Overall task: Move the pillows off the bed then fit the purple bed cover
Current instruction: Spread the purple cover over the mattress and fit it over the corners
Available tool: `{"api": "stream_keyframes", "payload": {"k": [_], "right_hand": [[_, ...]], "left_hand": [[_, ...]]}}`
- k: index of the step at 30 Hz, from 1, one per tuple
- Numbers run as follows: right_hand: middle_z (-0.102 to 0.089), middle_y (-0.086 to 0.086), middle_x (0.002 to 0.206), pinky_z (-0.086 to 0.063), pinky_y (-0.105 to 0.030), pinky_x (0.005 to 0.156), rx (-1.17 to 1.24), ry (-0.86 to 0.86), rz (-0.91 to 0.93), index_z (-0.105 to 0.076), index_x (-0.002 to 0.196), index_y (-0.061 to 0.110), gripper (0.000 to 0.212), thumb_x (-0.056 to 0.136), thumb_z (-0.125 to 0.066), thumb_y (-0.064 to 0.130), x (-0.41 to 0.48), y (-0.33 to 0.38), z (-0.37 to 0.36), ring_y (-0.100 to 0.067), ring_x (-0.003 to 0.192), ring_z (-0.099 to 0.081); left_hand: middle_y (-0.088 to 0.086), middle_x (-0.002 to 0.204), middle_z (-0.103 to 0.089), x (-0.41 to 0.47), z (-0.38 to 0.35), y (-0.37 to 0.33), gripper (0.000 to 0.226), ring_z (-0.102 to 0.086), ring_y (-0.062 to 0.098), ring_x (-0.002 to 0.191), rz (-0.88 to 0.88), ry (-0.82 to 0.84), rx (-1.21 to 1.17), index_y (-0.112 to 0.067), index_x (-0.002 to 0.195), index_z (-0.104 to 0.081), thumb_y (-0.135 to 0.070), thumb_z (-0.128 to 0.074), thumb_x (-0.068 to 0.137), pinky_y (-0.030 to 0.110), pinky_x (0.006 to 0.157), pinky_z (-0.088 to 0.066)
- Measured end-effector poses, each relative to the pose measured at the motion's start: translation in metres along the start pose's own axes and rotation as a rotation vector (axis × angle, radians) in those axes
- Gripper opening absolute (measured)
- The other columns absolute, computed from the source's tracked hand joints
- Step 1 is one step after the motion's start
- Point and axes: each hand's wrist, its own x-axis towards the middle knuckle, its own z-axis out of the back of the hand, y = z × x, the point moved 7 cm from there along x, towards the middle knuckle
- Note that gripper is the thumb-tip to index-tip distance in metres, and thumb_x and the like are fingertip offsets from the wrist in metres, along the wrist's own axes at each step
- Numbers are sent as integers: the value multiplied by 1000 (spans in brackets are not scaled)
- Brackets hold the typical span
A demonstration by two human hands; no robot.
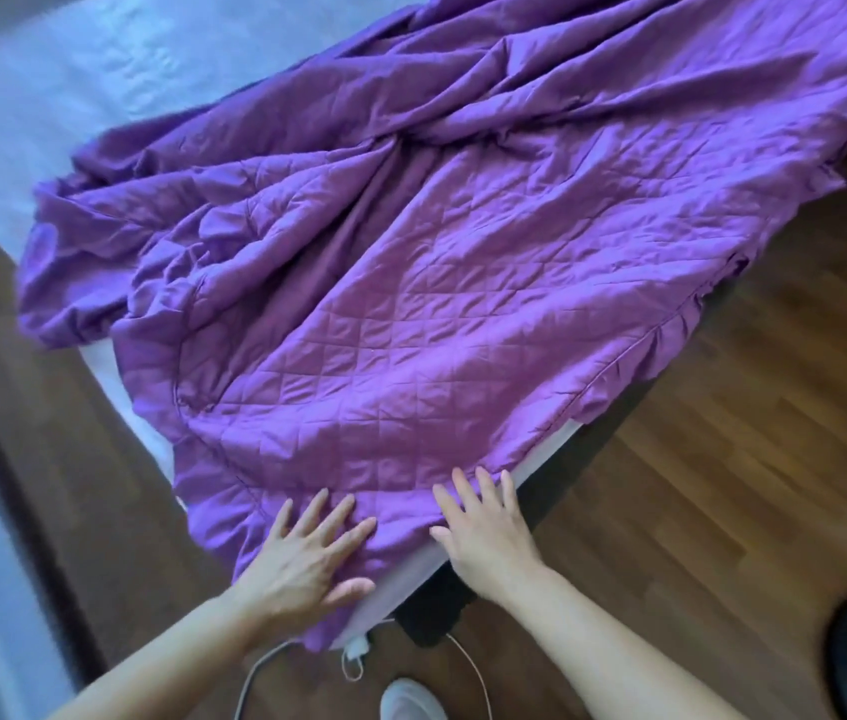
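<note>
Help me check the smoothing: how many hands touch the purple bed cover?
2. The left hand lies flat on the purple bed cover near its corner; the right hand lies beside it, at the edge.

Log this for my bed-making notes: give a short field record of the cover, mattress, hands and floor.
cover: purple, quilted, creased, draped over the near bed corner
mattress: white, bare at far left
left hand: flat on cover, fingers spread
right hand: flat on cover edge, fingers spread
floor: wood; white cable and shoe lie on it
</note>
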Motion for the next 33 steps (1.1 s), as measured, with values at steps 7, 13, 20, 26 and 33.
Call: {"api": "stream_keyframes", "payload": {"k": [7, 13, 20, 26, 33], "right_hand": [[-65, -6, 76, -39, -59, 99, -256, -44, 83, -65, 71, 20, 25, 51, -79, 14, 1, -1, 16, -32, 82, -63], [-55, 3, 62, -53, -48, 88, -95, -247, 257, -58, 65, 23, 26, 62, -35, 11, -23, 12, 16, -20, 60, -57], [-57, -10, 119, -34, -49, 105, 98, -191, 172, -55, 108, 18, 31, 86, -45, 38, -4, 1, 27, -30, 112, -55], [16, -5, 158, 9, -59, 111, 84, 414, 84, -3, 150, 33, 61, 97, -26, 53, -3, 4, -10, -35, 143, 19], [14, -4, 158, 7, -55, 114, 119, 353, 106, 5, 149, 33, 59, 99, -24, 49, -26, 10, 41, -31, 144, 17]], "left_hand": [[-4, 105, -72, -4, 2, -18, 22, -70, 23, 96, -82, -109, -111, -25, 69, -54, -44, -63, 61, 47, 92, -39], [-28, 100, -68, -24, -12, -14, 32, -66, 4, 101, -175, -14, -208, -35, 67, -66, -52, -41, 77, 27, 92, -37], [5, 122, -63, 7, 24, 4, 51, -59, 28, 114, 176, -98, -341, -25, 112, -58, -52, -19, 96, 38, 95, -42], [10, 157, 14, 15, -22, 8, 77, 8, 42, 143, 333, 210, -296, -45, 145, 6, -64, -40, 86, 53, 115, -11], [12, 158, -8, -22, 32, 12, 62, -4, 25, 146, 477, 60, -591, -25, 150, 0, -37, -33, 99, 35, 119, -5]]}}
